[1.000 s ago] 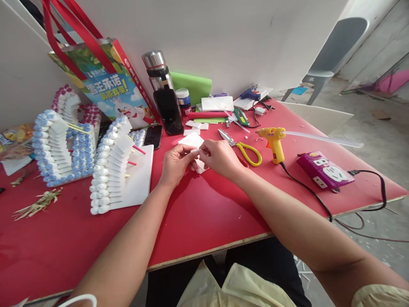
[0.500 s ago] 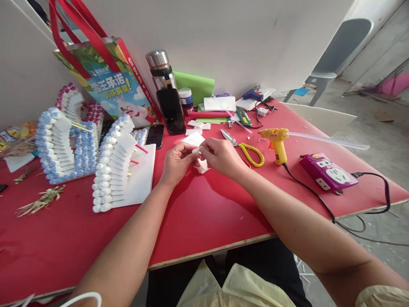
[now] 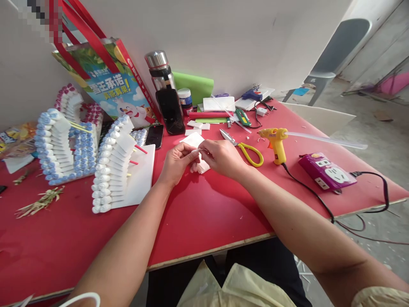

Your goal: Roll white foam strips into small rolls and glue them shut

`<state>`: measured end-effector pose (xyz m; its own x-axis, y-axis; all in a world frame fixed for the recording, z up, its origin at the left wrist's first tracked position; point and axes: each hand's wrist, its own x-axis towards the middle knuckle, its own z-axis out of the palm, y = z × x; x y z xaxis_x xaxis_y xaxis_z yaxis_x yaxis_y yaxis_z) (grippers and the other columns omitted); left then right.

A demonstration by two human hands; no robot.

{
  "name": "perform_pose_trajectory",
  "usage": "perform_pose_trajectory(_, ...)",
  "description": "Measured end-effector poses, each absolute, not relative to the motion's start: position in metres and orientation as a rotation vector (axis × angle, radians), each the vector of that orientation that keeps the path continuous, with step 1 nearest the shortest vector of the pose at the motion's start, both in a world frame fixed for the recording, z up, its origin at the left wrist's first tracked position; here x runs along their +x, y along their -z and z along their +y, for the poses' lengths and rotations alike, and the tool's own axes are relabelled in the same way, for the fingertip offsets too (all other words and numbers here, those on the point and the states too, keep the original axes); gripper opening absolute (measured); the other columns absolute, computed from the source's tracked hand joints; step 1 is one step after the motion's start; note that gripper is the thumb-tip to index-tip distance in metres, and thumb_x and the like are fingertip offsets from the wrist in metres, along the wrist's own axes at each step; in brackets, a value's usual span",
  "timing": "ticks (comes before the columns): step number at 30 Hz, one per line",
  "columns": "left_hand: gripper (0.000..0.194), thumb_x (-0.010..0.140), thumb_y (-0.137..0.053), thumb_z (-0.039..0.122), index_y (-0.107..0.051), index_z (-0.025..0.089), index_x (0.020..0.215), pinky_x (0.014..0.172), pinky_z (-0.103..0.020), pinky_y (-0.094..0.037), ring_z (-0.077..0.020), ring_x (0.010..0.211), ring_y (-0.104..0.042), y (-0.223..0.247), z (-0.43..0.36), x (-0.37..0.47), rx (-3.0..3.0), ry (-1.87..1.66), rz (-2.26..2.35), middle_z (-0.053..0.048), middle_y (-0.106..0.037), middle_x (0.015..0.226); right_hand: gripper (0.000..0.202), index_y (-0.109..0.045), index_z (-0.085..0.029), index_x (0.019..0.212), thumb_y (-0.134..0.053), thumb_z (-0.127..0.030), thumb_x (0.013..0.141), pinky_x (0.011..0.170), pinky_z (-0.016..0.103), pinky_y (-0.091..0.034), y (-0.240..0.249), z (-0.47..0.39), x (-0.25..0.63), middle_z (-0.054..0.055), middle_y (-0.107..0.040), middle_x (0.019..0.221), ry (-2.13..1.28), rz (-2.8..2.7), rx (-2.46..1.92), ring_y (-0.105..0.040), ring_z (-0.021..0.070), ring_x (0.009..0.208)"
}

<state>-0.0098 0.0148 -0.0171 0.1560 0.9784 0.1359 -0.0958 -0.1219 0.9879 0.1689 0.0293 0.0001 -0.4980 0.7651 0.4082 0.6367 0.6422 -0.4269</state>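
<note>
My left hand [image 3: 178, 165] is closed, thumb and fingers pinching a small white piece that looks like soft paper [image 3: 196, 151]. Facing it, my right hand [image 3: 221, 158] pinches the same piece from the other side, fingertips nearly touching the left ones. The fingers cover most of the piece. Just beneath my hands lies a crumpled or stacked white paper bundle [image 3: 203, 165], partly hidden. A flat white sheet [image 3: 192, 140] rests behind it. To the left stands a curved white form [image 3: 111, 170] edged with rows of white rolled buds, on a white board [image 3: 143, 175].
Yellow-handled scissors [image 3: 252, 154], a yellow glue gun [image 3: 277, 143] and a purple power strip [image 3: 329, 172] are on the right. Behind stand a steel flask [image 3: 157, 64], a phone [image 3: 171, 111] and a printed bag [image 3: 105, 85]. A blue-and-white bud form [image 3: 53, 145] is far left.
My right fingers have shifted slightly and turned over the white piece, which shows less between my fingertips now. My left hand stays nearly in place.
</note>
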Motion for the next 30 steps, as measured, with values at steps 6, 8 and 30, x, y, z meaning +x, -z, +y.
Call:
perform_pose_trajectory(6, 0.03, 0.076, -0.081, 0.036, -0.059, 0.016, 0.083, 0.042, -0.021, -0.042, -0.0096, 0.042, -0.056, 0.02, 0.015, -0.008, 1.258, -1.262, 0.949, 0.0, -0.068, 0.064, 0.026, -0.064, -0.013, 0.101, -0.042, -0.025, 0.097, 0.059, 0.029, -0.027, -0.005, 0.022, 0.161, 0.012, -0.074, 0.088, -0.19, -2.374, -1.246, -0.062, 0.0209, 0.069)
perform_pose_trajectory(8, 0.031, 0.075, -0.082, 0.037, -0.058, 0.017, 0.081, 0.039, -0.021, -0.04, -0.0098, 0.039, -0.055, 0.02, 0.014, -0.005, 1.229, -1.299, 0.96, 0.001, -0.067, 0.061, 0.025, -0.064, -0.012, 0.102, -0.042, -0.022, 0.095, 0.058, 0.03, -0.028, -0.006, 0.02, 0.158, 0.012, -0.074, 0.089, -0.204, -2.359, -1.254, -0.063, 0.0216, 0.07)
perform_pose_trajectory(30, 0.032, 0.078, -0.078, 0.041, -0.071, 0.013, 0.092, 0.04, -0.024, -0.045, -0.0151, 0.043, -0.062, 0.019, 0.01, -0.004, 1.293, -1.32, 1.062, -0.002, -0.066, 0.061, 0.019, -0.063, -0.017, 0.091, -0.049, -0.028, 0.097, 0.064, 0.023, -0.039, -0.001, 0.023, 0.16, 0.004, -0.071, 0.073, -0.567, -2.092, -1.213, -0.065, 0.0158, 0.065)
